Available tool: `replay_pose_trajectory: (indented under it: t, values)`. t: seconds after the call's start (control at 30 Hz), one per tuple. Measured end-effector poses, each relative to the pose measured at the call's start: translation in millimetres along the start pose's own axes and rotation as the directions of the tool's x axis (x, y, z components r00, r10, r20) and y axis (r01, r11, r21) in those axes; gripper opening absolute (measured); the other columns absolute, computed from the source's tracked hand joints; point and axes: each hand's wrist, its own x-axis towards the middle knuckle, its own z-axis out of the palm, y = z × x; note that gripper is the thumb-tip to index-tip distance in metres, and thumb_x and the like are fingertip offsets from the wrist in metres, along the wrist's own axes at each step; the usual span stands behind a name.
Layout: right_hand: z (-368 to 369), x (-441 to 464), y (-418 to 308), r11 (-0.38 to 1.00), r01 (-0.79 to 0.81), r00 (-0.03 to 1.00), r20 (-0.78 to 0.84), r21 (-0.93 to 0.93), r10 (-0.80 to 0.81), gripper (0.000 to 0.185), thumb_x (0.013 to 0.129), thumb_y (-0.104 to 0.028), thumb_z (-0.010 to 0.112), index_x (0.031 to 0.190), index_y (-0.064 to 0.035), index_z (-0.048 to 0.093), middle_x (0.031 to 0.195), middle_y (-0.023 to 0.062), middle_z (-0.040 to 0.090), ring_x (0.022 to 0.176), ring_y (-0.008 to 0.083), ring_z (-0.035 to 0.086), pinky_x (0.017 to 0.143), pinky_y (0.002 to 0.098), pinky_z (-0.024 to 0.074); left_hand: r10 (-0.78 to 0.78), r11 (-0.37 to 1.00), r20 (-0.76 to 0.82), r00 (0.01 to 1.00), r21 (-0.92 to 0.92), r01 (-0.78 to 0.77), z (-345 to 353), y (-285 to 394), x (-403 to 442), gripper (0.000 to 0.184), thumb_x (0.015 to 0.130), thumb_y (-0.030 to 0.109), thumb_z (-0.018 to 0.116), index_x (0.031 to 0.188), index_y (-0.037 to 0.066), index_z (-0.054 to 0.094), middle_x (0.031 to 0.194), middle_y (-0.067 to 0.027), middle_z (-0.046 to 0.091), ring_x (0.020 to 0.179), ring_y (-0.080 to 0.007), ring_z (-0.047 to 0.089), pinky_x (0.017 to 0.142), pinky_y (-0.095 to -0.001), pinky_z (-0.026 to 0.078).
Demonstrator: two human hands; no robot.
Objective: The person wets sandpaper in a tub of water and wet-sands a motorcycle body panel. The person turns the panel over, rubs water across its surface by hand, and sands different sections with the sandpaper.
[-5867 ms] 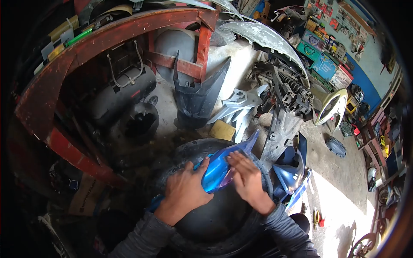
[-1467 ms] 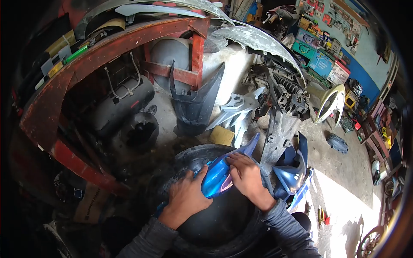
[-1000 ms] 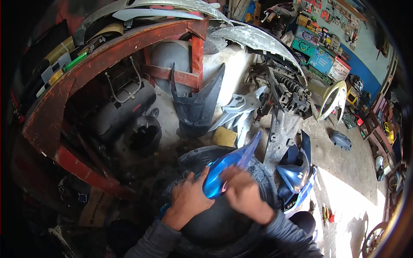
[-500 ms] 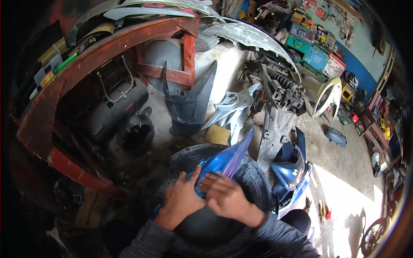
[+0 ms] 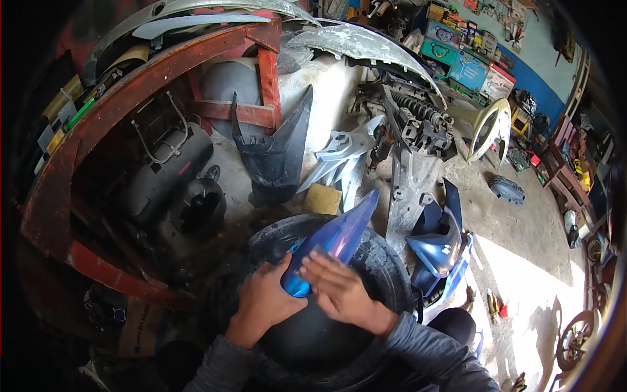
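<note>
A glossy blue-purple panel (image 5: 346, 230) with a pointed upper end slants over a round black basin (image 5: 392, 277). My left hand (image 5: 264, 302) grips the panel's lower left edge, thumb along its surface. On the panel's lower right face lies my right hand (image 5: 339, 289), its fingers stretched out and slightly blurred. Whether a small item sits under those fingers cannot be seen. Dark liquid or a dark bottom (image 5: 313, 333) shows in the basin below both hands.
A yellow block (image 5: 322, 198) is behind the basin, near silver-grey panels (image 5: 343, 157) and a black fairing (image 5: 273, 157). Blue body parts (image 5: 439, 251) stand on the right beside a metal frame (image 5: 408, 189). A red frame (image 5: 55, 189) and black tank (image 5: 170, 173) are at left.
My right hand has moved from the panel's upper part down to its lower part, with changing finger poses. My left hand still holds the panel. The camera view has shifted slightly.
</note>
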Motion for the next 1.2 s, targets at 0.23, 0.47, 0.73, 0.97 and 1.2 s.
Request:
replay_pose_trajectory:
  t: [0.23, 0.47, 0.73, 0.97, 1.2]
  values:
    - [4, -3, 11, 0.991, -0.112, 0.989, -0.089, 0.071, 0.118, 0.04, 0.085, -0.002, 0.056, 0.124, 0.0012, 0.065, 0.132, 0.0198, 0.061, 0.131, 0.0362, 0.052, 0.113, 0.0483, 0.0379, 0.03, 0.997, -0.004, 1.0, -0.076, -0.03, 1, -16, 4, 0.087, 0.057, 0.03, 0.08, 0.138, 0.009, 0.057, 0.104, -0.0221, 0.065, 0.097, -0.0386, 0.065, 0.085, -0.0425, 0.053]
    - [10, -9, 42, 0.971, -0.239, 0.961, -0.139, 0.022, 0.239, 0.04, 0.086, -0.003, 0.058, 0.125, -0.0017, 0.065, 0.133, 0.0181, 0.061, 0.132, 0.0341, 0.052, 0.112, 0.0474, 0.0381, 0.017, 0.997, 0.008, 1.0, -0.078, -0.016, 3, -20, 6, 0.086, 0.057, 0.029, 0.079, 0.138, 0.008, 0.057, 0.101, -0.0236, 0.065, 0.096, -0.0382, 0.066, 0.085, -0.0418, 0.053]
    - [12, -3, 41, 0.954, -0.292, 0.945, -0.137, 0.061, 0.298, 0.039, 0.089, -0.005, 0.057, 0.127, -0.0018, 0.064, 0.131, 0.0203, 0.061, 0.13, 0.0368, 0.053, 0.113, 0.0479, 0.0368, 0.026, 0.997, 0.005, 1.0, -0.074, -0.025, 6, -18, 6, 0.087, 0.058, 0.03, 0.079, 0.138, 0.004, 0.056, 0.107, -0.0256, 0.065, 0.1, -0.038, 0.066, 0.087, -0.0406, 0.052]
    - [23, -15, 57, 0.912, -0.38, 0.895, -0.187, 0.155, 0.404, 0.036, 0.092, -0.006, 0.055, 0.126, 0.0011, 0.064, 0.133, 0.0228, 0.059, 0.134, 0.0387, 0.048, 0.115, 0.0464, 0.0348, 0.009, 0.994, 0.05, 0.999, -0.113, -0.003, 7, -22, 5, 0.086, 0.062, 0.033, 0.076, 0.14, 0.003, 0.053, 0.107, -0.0271, 0.065, 0.1, -0.0406, 0.065, 0.088, -0.0436, 0.052]
    - [22, -14, 49, 0.948, -0.302, 0.938, -0.147, 0.105, 0.315, 0.035, 0.093, -0.008, 0.052, 0.125, 0.0015, 0.063, 0.134, 0.0242, 0.058, 0.133, 0.0411, 0.048, 0.114, 0.0469, 0.0353, 0.021, 0.985, 0.042, 0.999, -0.175, -0.013, 15, -28, 6, 0.085, 0.062, 0.026, 0.079, 0.138, -0.001, 0.052, 0.109, -0.0272, 0.067, 0.1, -0.0373, 0.067, 0.088, -0.0382, 0.052]
